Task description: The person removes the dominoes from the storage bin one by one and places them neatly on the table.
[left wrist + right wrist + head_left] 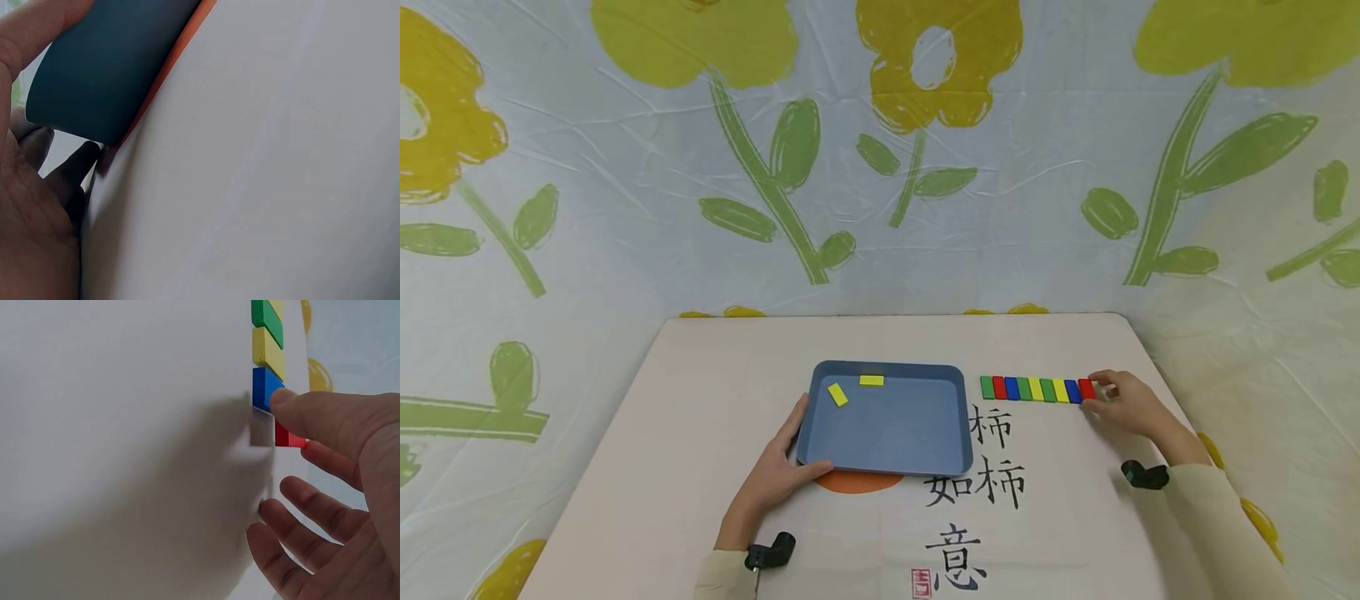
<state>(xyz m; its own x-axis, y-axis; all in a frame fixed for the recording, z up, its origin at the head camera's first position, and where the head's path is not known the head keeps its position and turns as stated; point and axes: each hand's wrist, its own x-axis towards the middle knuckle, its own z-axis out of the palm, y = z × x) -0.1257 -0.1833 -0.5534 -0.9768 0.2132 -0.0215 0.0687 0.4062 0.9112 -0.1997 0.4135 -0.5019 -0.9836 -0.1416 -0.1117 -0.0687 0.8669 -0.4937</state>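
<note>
My right hand (1126,406) is at the right end of a row of coloured blocks, pinching the red block (1087,389) between thumb and index finger. In the right wrist view this red block (289,434) is partly hidden behind the thumb and stands slightly out of line with the blue block (264,389) beside it. The other fingers are spread loosely below. A blue-grey tray (880,433) lies at mid-table, its lower left corner gripped by my left hand (775,467), thumb along the front rim and fingers up the left side. Two yellow blocks (871,381) lie in the tray.
Green, red, blue and yellow blocks (1023,388) form the row right of the tray. Black brush characters (957,558) and an orange shape (859,482) mark the table surface. Flower-patterned cloth (1030,208) hangs behind and beside the table.
</note>
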